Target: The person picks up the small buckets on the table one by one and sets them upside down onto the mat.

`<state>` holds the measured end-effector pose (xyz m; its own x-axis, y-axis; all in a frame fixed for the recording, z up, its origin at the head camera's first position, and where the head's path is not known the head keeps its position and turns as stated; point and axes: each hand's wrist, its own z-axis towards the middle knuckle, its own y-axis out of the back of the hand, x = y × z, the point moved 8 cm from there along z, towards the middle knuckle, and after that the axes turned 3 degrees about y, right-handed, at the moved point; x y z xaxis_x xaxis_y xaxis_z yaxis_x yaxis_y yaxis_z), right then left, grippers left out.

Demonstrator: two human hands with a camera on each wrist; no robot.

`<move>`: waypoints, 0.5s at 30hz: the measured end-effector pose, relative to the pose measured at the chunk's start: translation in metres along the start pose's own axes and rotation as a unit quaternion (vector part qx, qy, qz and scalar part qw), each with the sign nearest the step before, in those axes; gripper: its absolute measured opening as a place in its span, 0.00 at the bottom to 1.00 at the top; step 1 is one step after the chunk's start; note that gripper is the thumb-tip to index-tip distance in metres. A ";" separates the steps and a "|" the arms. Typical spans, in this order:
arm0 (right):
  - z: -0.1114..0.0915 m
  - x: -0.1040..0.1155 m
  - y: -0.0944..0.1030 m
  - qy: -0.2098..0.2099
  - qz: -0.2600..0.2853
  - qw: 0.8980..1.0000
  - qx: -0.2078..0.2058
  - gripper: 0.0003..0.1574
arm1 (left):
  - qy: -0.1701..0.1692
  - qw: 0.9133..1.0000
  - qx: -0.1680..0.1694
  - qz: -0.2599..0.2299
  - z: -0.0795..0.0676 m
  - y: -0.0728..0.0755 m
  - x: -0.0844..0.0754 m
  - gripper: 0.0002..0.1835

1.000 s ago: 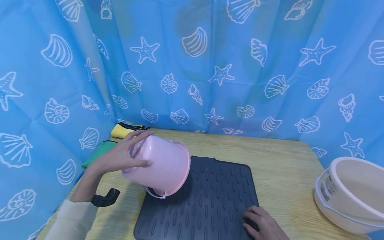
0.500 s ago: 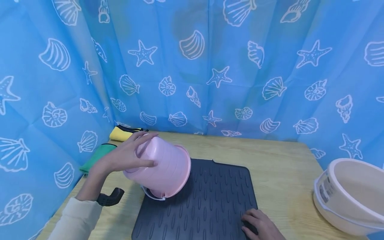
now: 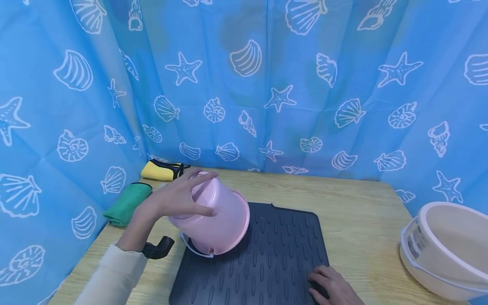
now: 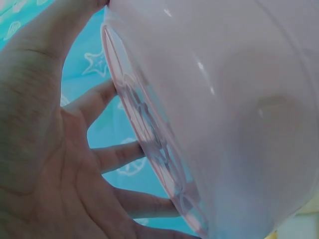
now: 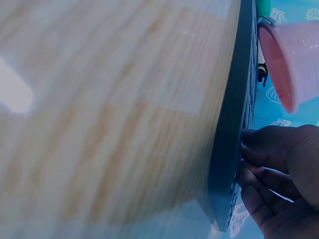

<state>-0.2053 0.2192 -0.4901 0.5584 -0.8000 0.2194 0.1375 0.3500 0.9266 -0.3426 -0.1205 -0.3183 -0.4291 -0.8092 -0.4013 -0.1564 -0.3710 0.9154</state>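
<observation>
Here's the pink bucket [image 3: 228, 216], tipped mouth-down over the far left corner of the dark mat [image 3: 282, 250] on the surface [image 3: 354, 207]. Left hand [image 3: 175, 199]: fingers [image 4: 119, 157] grasping it by its base rim [image 4: 130, 118]! Whether the mouth rim [image 3: 247, 220] touches the mat, I can't tell. Right hand [image 3: 332, 284]: fingers loosely bent, resting at the mat's right edge. Looks like light, stiff, slick plastic; that base rim should give surest purchase, while the handle [image 3: 190, 247] would likely swing.
</observation>
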 end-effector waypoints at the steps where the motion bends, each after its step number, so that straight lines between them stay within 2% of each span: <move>1: 0.000 0.000 0.000 0.002 0.002 1.000 -0.002 0.12 | -0.002 1.000 0.001 0.003 0.001 -0.001 -0.002 0.51; 15: 0.001 0.001 0.003 0.012 0.011 1.000 0.002 0.11 | 0.022 0.998 0.013 0.057 0.020 -0.012 -0.016 0.52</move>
<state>-0.2054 0.2191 -0.4867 0.5815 -0.7799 0.2317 0.1223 0.3653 0.9228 -0.3514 -0.0941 -0.3221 -0.4063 -0.8649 -0.2946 -0.1312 -0.2639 0.9556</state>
